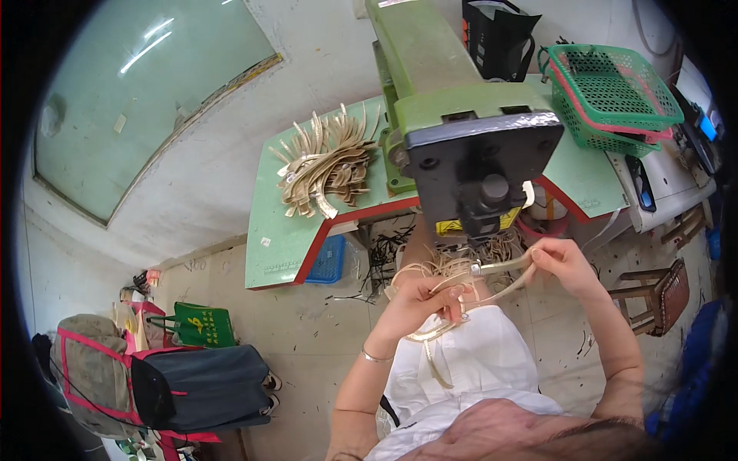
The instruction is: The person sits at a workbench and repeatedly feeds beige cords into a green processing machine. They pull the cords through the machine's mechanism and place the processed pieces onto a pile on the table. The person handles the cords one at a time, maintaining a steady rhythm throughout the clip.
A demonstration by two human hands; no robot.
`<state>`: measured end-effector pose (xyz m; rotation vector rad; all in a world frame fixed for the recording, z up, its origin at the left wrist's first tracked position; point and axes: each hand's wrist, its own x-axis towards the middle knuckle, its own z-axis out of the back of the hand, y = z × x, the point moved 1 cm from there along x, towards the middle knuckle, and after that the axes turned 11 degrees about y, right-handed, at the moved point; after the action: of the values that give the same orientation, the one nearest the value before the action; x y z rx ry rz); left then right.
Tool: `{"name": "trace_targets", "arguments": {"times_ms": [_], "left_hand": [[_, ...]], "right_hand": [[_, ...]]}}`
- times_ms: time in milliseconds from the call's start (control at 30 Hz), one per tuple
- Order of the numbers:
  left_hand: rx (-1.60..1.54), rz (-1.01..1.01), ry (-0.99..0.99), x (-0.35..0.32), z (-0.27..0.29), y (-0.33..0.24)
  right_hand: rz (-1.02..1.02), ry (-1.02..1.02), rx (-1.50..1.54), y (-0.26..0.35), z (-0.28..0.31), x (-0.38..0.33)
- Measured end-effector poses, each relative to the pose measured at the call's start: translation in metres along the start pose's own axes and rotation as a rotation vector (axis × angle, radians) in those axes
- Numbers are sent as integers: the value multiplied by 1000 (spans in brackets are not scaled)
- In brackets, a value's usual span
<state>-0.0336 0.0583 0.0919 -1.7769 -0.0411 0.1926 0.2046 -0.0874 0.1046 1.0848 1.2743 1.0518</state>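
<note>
Above my lap, my left hand (429,306) is closed on a thin gold strap (503,266), and strap ends dangle below its fingers. My right hand (565,265) pinches the other end of this strap between thumb and fingers, so it stretches between both hands. A small shiny fitting sits on the strap near the left hand. Just beyond the hands stands a green machine (477,100) with a black head. More pale straps (453,261) hang in a tangle under that head, partly hidden by it and by my hands.
On the green table (269,257) with a red edge lies a heap of gold straps (327,165). Green and pink baskets (611,81) are stacked at the far right. A wooden stool (665,296) stands at right, a blue basket (327,257) below the table, bags (201,325) at left.
</note>
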Motion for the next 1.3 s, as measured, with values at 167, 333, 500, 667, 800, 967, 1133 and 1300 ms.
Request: {"name": "trace_targets", "arguments": {"times_ms": [167,333,500,667,800,967,1133,1300], "left_hand": [[13,107,114,15,-1,-6],[46,21,-25,21,-5,-20],[0,-7,-148,21,-6,-22],[-52,-35,-196,12,-7,-27],[-63,-60,-219,0,2,-21],[12,-80,-273,-16,7,-27],[104,-125,-256,-3,4,-15],[37,-76,-265,16,-9,-23]], "right_hand": [[119,211,-6,7,-27,22],[174,88,20,28,-41,41],[229,37,89,24,-38,45],[223,33,101,25,-45,49],[253,47,114,25,-58,54],[279,51,109,20,-70,58],[323,-62,9,6,-57,43],[300,-80,52,15,-42,31]]}}
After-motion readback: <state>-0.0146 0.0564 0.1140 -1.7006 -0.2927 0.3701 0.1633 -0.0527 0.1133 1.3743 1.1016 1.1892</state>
